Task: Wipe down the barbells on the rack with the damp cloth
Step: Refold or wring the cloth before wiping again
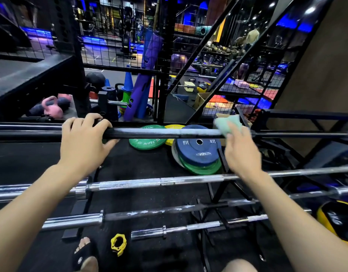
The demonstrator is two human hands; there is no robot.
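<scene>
Left hand (84, 140) wraps the top barbell (161, 132) on the rack (298, 116), apparently steadying it; right hand (242, 150) grips the damp cloth (227, 123) around the shaft, wiping; lower barbells (169, 181) await

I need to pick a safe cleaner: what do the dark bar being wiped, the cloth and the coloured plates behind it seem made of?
Dark barbell: probably steel with a matte black coating, worn pale grey along its middle. Cloth, held by the right hand: soft pale-green fabric, perhaps microfibre; it is blurred. Blue plate and green plate: apparently rubber, dull and scuffed, with printed lettering.
</scene>
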